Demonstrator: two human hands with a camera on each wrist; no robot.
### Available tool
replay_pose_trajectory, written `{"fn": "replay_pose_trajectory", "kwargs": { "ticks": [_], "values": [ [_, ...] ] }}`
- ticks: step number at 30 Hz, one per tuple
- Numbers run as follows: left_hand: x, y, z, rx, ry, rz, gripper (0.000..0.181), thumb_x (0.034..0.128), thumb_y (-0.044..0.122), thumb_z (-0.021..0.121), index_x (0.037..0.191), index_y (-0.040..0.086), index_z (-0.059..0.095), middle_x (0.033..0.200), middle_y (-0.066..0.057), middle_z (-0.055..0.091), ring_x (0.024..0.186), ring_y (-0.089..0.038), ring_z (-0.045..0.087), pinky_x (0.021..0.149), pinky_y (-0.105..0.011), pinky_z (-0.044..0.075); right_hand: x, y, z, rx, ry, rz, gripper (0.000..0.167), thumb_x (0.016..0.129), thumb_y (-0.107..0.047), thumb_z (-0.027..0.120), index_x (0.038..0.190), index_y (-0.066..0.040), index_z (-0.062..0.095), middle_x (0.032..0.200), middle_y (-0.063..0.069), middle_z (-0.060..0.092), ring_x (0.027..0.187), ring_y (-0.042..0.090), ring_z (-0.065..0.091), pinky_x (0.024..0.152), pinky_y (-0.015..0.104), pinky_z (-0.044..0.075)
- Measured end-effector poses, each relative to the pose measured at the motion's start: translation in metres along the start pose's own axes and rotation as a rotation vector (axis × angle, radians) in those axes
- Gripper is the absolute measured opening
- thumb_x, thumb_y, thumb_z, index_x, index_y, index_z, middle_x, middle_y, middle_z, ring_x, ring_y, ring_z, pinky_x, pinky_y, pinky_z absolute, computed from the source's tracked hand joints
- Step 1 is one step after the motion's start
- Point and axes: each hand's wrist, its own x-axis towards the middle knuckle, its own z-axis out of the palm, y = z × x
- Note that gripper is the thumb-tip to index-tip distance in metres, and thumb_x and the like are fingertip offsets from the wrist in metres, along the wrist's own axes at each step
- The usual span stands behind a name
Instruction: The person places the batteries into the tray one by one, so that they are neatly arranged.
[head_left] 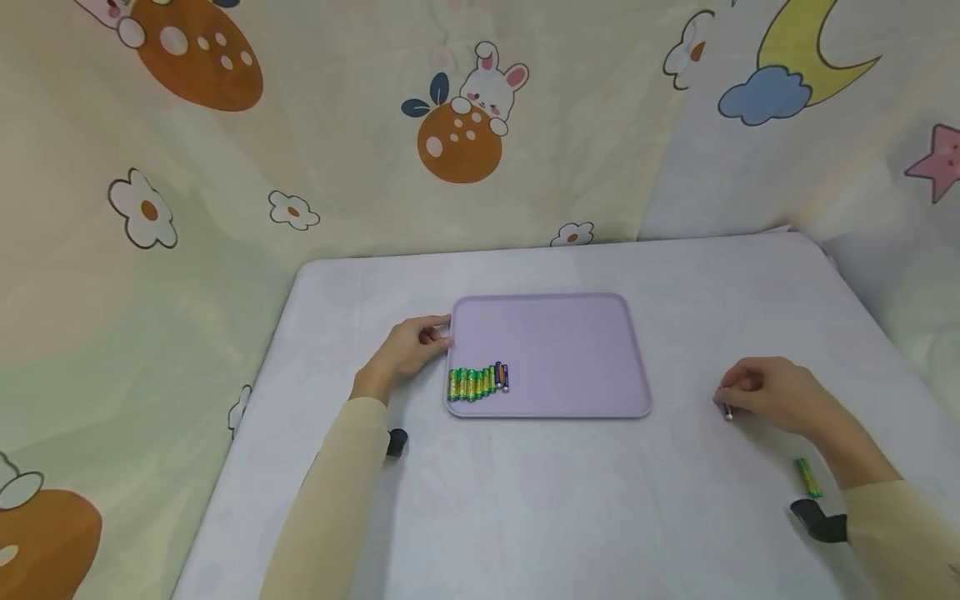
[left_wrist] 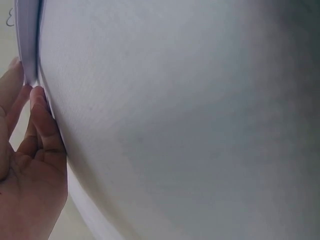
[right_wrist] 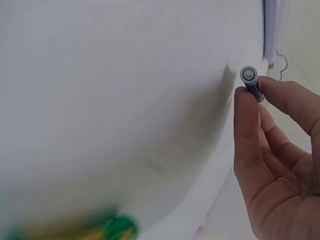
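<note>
The left hand (head_left: 408,343) is at the left side of a pale purple tray (head_left: 562,342). Thumb and fingers hold its rim (left_wrist: 28,40) in the left wrist view. Inside the tray, at its front left corner, several green and yellow batteries (head_left: 470,384) stand side by side in a row. Two dark purple batteries (head_left: 502,377) continue that row on the right. To the right of the tray, the right hand (head_left: 776,396) pinches a small dark battery (right_wrist: 250,79) between thumb and forefinger, one end showing. Its shadow falls on the cloth.
A lone green battery (head_left: 808,477) lies on the white table cloth (head_left: 600,508) near the right forearm. Black wrist straps or mounts (head_left: 819,522) show beside the sleeves. A cartoon-printed curtain (head_left: 360,125) hangs behind the table's far edge.
</note>
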Motion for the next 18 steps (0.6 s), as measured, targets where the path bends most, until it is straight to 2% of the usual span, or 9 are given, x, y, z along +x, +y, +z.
{"fn": "replay_pose_trajectory", "kwargs": {
  "ticks": [7, 18],
  "values": [
    [0.0, -0.001, 0.001, -0.001, 0.004, 0.013, 0.053, 0.1014, 0.034, 0.067, 0.152, 0.022, 0.053, 0.111, -0.004, 0.063, 0.1, -0.02, 0.055, 0.088, -0.035, 0.044, 0.018, -0.037, 0.005, 0.072, 0.006, -0.076, 0.024, 0.095, -0.029, 0.073, 0.102, -0.007, 0.07, 0.085, -0.001, 0.068, 0.08, 0.015, 0.058, 0.07, 0.03, 0.046],
    [0.001, -0.002, 0.001, -0.004, 0.0, -0.003, 0.052, 0.1015, 0.034, 0.067, 0.151, 0.024, 0.054, 0.11, -0.003, 0.063, 0.099, -0.02, 0.054, 0.086, -0.033, 0.044, 0.051, -0.088, 0.033, 0.309, -0.022, -0.141, 0.022, 0.097, -0.017, 0.07, 0.109, 0.001, 0.066, 0.091, 0.008, 0.072, 0.082, 0.02, 0.069, 0.074, 0.025, 0.055]
  ]
}}
